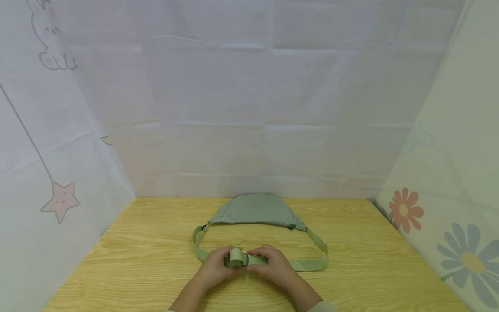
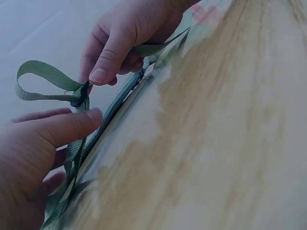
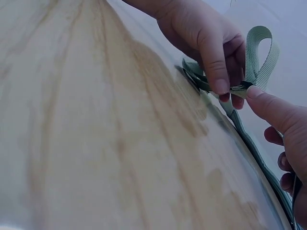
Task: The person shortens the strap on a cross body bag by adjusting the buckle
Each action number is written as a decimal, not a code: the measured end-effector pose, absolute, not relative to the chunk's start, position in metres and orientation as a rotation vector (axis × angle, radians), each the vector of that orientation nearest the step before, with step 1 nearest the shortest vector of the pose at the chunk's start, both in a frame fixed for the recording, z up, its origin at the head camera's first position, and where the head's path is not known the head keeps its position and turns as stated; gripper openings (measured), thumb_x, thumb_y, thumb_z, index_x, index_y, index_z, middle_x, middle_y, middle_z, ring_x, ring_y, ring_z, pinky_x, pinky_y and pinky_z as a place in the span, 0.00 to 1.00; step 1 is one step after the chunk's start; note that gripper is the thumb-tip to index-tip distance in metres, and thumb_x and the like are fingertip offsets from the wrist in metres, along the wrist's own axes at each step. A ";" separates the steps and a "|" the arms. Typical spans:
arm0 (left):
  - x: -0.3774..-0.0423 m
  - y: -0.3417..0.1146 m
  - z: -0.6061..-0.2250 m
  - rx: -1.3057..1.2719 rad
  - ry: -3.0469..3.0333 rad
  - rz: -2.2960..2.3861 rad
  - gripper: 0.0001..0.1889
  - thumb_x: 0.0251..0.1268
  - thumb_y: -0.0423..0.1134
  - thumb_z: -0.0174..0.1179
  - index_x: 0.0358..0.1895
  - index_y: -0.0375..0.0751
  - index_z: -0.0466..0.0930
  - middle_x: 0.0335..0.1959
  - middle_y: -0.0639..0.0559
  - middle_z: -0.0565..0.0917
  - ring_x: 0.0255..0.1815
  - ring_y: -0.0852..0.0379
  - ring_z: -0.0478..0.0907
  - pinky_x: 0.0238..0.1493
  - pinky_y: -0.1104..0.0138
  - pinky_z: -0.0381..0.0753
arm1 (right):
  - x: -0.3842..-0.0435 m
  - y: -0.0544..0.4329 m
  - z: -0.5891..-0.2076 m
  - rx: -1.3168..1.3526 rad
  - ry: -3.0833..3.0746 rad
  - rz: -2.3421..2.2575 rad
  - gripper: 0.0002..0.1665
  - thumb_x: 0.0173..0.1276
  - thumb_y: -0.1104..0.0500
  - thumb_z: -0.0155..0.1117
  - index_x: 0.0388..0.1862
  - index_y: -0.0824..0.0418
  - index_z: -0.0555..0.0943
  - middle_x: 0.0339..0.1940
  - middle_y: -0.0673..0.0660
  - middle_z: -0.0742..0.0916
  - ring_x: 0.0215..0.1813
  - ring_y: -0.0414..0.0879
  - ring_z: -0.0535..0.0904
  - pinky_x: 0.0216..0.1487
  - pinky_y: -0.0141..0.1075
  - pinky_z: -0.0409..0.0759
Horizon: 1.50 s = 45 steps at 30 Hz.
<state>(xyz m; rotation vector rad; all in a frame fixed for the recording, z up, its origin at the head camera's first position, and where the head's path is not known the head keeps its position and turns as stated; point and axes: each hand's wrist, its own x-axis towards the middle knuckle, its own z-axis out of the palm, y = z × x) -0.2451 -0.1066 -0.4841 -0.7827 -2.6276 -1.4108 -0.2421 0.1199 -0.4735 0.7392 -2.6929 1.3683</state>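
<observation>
A grey-green waist bag [image 1: 257, 209] lies on the wooden table with its green webbing strap [image 1: 312, 264] curving toward me. Both hands work at the strap's near middle. My left hand [image 1: 219, 268] pinches the webbing just left of a small dark buckle [image 2: 80, 96]. A loop of webbing [image 1: 236, 256] stands up beside that buckle, clear in both wrist views. From the other side, my right hand [image 1: 274, 266] grips the strap at the buckle, its thumb [image 3: 259, 95] against the edge. Fingers partly hide the buckle, so its exact form cannot be made out.
The table [image 1: 148, 251] has a light wood grain. Pale cloth walls [image 1: 249, 108] stand at the back and both sides, printed with a rabbit, a star and flowers. A dark zip pull [image 1: 291, 227] shows at the bag's right lower edge.
</observation>
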 end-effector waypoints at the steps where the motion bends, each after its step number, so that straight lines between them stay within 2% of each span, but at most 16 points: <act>1: -0.245 -0.107 -0.484 -0.791 -2.631 -1.278 0.20 0.49 0.45 0.76 0.47 0.49 0.84 0.44 0.58 0.88 0.47 0.61 0.82 0.55 0.63 0.76 | -0.242 0.120 -0.474 0.735 -2.693 1.361 0.25 0.57 0.48 0.75 0.51 0.57 0.85 0.42 0.49 0.85 0.42 0.33 0.76 0.43 0.28 0.76; 4: -0.245 -0.107 -0.482 -0.786 -2.616 -0.925 0.14 0.46 0.44 0.76 0.38 0.51 0.85 0.37 0.61 0.87 0.43 0.60 0.82 0.58 0.52 0.71 | -0.243 0.120 -0.473 0.722 -2.698 1.343 0.25 0.56 0.48 0.76 0.52 0.56 0.85 0.42 0.49 0.85 0.40 0.32 0.75 0.41 0.28 0.75; 7: -0.244 -0.107 -0.481 -0.777 -2.592 -0.751 0.11 0.46 0.43 0.77 0.32 0.49 0.84 0.35 0.60 0.86 0.41 0.59 0.81 0.58 0.47 0.69 | -0.243 0.120 -0.474 0.709 -2.709 1.329 0.26 0.56 0.47 0.76 0.53 0.54 0.85 0.43 0.49 0.85 0.40 0.32 0.74 0.40 0.28 0.74; 9: -0.244 -0.106 -0.481 -0.781 -2.579 -0.717 0.10 0.46 0.43 0.76 0.31 0.48 0.85 0.34 0.60 0.86 0.40 0.59 0.81 0.57 0.49 0.71 | -0.243 0.120 -0.474 0.698 -2.723 1.320 0.27 0.55 0.46 0.76 0.54 0.52 0.84 0.43 0.48 0.85 0.38 0.32 0.73 0.39 0.28 0.73; 13: -0.244 -0.106 -0.481 -0.802 -2.583 -0.752 0.10 0.48 0.42 0.76 0.32 0.47 0.86 0.35 0.60 0.83 0.39 0.59 0.78 0.49 0.60 0.76 | -0.243 0.120 -0.474 0.680 -2.753 1.289 0.30 0.54 0.42 0.76 0.55 0.49 0.84 0.40 0.45 0.83 0.34 0.33 0.70 0.35 0.28 0.71; 17: -0.245 -0.107 -0.482 -0.803 -2.619 -0.829 0.09 0.49 0.40 0.75 0.34 0.46 0.87 0.36 0.60 0.81 0.40 0.61 0.75 0.43 0.67 0.77 | -0.244 0.120 -0.475 0.672 -2.774 1.277 0.29 0.55 0.42 0.75 0.55 0.48 0.84 0.36 0.44 0.81 0.30 0.34 0.67 0.31 0.29 0.69; 23: -0.243 -0.108 -0.480 -0.806 -2.616 -0.914 0.12 0.51 0.39 0.74 0.40 0.42 0.88 0.37 0.60 0.78 0.41 0.62 0.72 0.43 0.68 0.76 | -0.243 0.120 -0.474 0.684 -2.742 1.307 0.26 0.56 0.44 0.75 0.53 0.50 0.85 0.34 0.46 0.81 0.30 0.34 0.66 0.30 0.28 0.68; 28: -0.241 -0.110 -0.476 -0.794 -2.641 -1.022 0.17 0.52 0.42 0.74 0.44 0.40 0.87 0.37 0.62 0.76 0.42 0.63 0.71 0.45 0.69 0.76 | -0.242 0.121 -0.473 0.689 -2.730 1.322 0.26 0.57 0.45 0.75 0.53 0.53 0.85 0.35 0.48 0.81 0.30 0.34 0.67 0.31 0.28 0.68; 32: -0.241 -0.111 -0.473 -0.787 -2.662 -1.086 0.20 0.52 0.44 0.74 0.47 0.39 0.86 0.37 0.63 0.74 0.42 0.63 0.70 0.43 0.71 0.76 | -0.242 0.121 -0.474 0.684 -2.733 1.321 0.26 0.57 0.45 0.75 0.53 0.52 0.85 0.42 0.50 0.85 0.40 0.38 0.77 0.39 0.29 0.74; 35: -0.241 -0.112 -0.472 -0.786 -2.675 -1.116 0.19 0.52 0.44 0.74 0.47 0.40 0.86 0.37 0.62 0.74 0.42 0.63 0.70 0.42 0.72 0.75 | -0.243 0.121 -0.474 0.680 -2.729 1.315 0.26 0.57 0.44 0.75 0.53 0.52 0.85 0.47 0.50 0.87 0.49 0.43 0.80 0.46 0.31 0.76; 42: -0.242 -0.115 -0.469 -0.799 -2.713 -1.280 0.17 0.55 0.42 0.72 0.47 0.40 0.85 0.36 0.58 0.73 0.35 0.67 0.69 0.36 0.74 0.74 | -0.244 0.122 -0.477 0.678 -2.716 1.329 0.27 0.58 0.45 0.74 0.53 0.58 0.85 0.43 0.51 0.86 0.39 0.32 0.74 0.38 0.28 0.73; 45: -0.242 -0.118 -0.469 -0.795 -2.721 -1.334 0.17 0.55 0.43 0.72 0.47 0.41 0.85 0.36 0.58 0.73 0.35 0.67 0.69 0.36 0.75 0.74 | -0.244 0.122 -0.477 0.677 -2.705 1.354 0.28 0.58 0.45 0.74 0.53 0.59 0.85 0.43 0.52 0.87 0.39 0.31 0.75 0.39 0.27 0.73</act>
